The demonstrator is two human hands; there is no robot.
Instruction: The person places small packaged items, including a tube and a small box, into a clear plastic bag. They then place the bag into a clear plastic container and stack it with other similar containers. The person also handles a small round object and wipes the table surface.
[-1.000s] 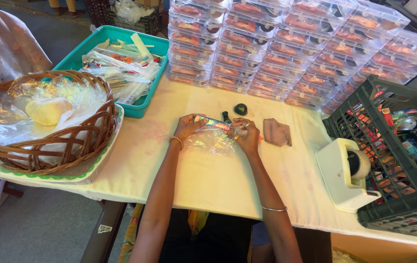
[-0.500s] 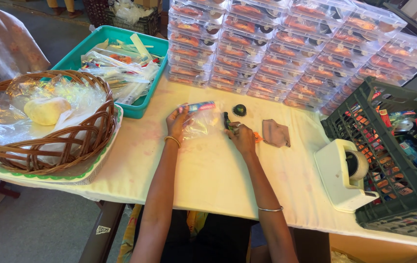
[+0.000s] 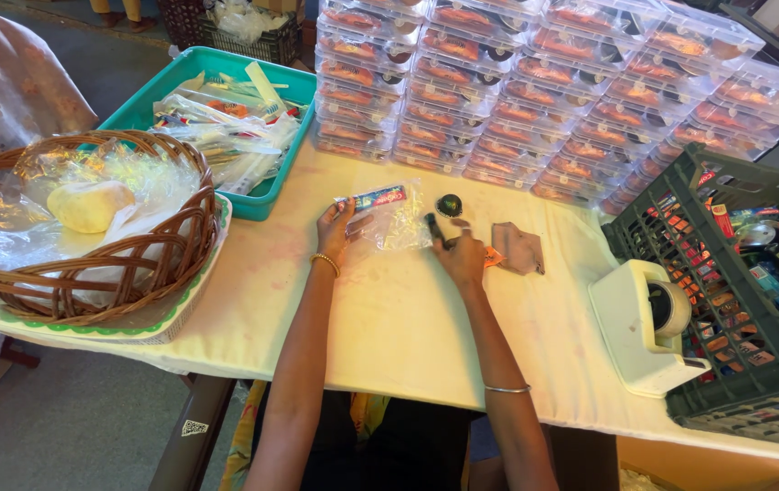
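Note:
My left hand (image 3: 337, 229) holds a small clear plastic bag (image 3: 389, 223) with a coloured strip along its top, lifted just above the cream tablecloth (image 3: 389, 318). My right hand (image 3: 462, 255) is closed on a thin black object (image 3: 435, 227) whose tip points at the bag's open side. A small round black piece (image 3: 449, 205) lies just beyond the hands. A brown flat piece (image 3: 517, 247) lies to the right of my right hand, with a bit of orange showing at its edge.
Stacked clear plastic boxes (image 3: 544, 91) line the far side. A teal tray of packets (image 3: 226, 118) and a wicker basket (image 3: 80, 227) sit left. A white tape dispenser (image 3: 649, 327) and a dark green crate (image 3: 735, 300) stand right.
Both hands moved away from me toward the far side of the table. The right hand left the bag and closed on the thin black object; the left hand keeps the bag.

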